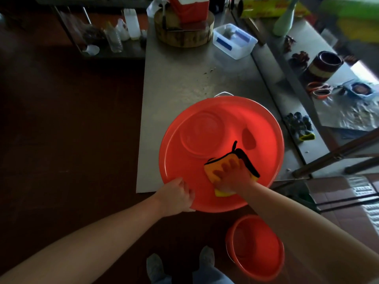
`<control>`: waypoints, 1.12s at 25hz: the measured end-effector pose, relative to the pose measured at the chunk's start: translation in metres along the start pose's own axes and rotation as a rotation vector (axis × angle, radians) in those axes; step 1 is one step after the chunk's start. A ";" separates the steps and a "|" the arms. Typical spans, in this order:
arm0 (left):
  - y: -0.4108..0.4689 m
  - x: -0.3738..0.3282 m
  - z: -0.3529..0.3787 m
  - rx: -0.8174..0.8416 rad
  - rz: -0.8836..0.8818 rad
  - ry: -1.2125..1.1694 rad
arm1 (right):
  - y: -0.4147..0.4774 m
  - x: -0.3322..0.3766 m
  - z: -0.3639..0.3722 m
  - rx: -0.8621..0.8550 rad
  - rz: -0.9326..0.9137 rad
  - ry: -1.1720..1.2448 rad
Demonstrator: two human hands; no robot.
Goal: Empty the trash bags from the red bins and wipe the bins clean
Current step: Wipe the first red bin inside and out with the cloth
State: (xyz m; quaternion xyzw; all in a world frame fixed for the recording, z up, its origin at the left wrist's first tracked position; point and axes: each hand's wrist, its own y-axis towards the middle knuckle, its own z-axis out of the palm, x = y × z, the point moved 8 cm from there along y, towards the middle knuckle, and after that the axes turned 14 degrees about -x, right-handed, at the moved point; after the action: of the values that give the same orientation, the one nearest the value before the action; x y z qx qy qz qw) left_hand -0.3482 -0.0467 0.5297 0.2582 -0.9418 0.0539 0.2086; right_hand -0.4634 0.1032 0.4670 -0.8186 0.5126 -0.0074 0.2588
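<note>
A large red bin (264,130) stands on the steel table (184,78) at its near edge, with no bag inside. My left hand (178,194) grips the bin's near-left rim. My right hand (231,176) reaches inside and presses a yellow cloth with black trim (213,169) against the near inner wall. A second, smaller red bin (256,249) sits on the floor to the right of my feet, also with no bag in it.
At the table's far end are a round wooden chopping block (184,35) and a clear plastic box (233,41). A lower steel counter on the right holds gloves (300,125), a dark pot (324,64) and scissors (319,90). Bottles crowd a shelf at far left.
</note>
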 end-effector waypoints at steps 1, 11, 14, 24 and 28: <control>0.003 0.001 -0.005 -0.004 -0.002 0.004 | -0.004 -0.008 -0.003 -0.014 0.020 -0.047; -0.006 0.008 -0.010 -0.027 -0.019 -0.034 | -0.061 0.064 -0.005 0.078 0.030 0.387; -0.010 0.013 -0.007 -0.057 -0.091 -0.090 | -0.071 0.045 -0.008 0.061 0.005 0.290; -0.014 0.008 0.009 -0.177 -0.007 -0.111 | 0.007 0.051 -0.007 -0.080 0.052 0.256; -0.006 0.007 0.011 -0.212 -0.078 -0.077 | 0.059 0.041 0.003 -0.022 0.064 0.232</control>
State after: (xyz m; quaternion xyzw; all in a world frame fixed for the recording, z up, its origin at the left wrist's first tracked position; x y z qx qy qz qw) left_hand -0.3541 -0.0575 0.5226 0.2730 -0.9387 -0.0643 0.2002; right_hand -0.4922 0.0497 0.4284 -0.7982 0.5652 -0.0882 0.1888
